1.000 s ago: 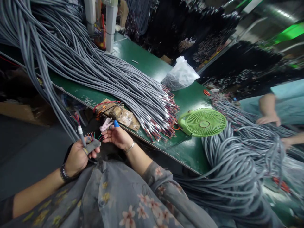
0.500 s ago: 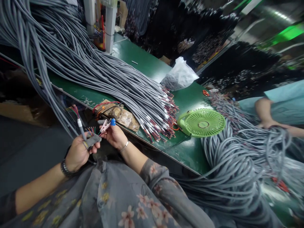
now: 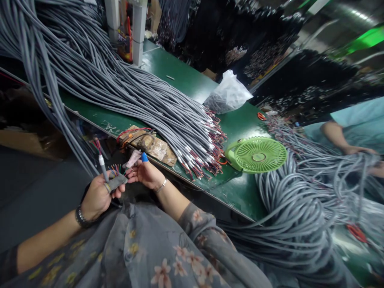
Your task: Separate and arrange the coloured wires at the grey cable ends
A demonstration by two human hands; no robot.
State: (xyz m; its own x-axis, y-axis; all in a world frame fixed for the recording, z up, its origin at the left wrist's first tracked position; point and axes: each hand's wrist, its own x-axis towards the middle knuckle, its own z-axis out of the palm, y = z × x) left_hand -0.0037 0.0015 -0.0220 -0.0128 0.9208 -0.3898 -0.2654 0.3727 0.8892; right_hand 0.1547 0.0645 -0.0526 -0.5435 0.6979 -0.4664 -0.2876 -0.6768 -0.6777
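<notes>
Noting my right hand (image 3: pixel 147 174) has dipped to the coloured wire tips (image 3: pixel 115 170), pinching a blurred pale piece (image 3: pixel 132 159); left hand (image 3: pixel 96 197) stays fisted on the grey cable end (image 3: pixel 117 183) beside it. Wire work continuing.

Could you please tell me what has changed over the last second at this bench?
The co-worker's hand slid rightward across the grey cable heap. The left hand keeps gripping the cable end, and the right hand keeps its small pinkish tool at the coloured wires, barely shifting. Fan and bag stayed put.
</notes>
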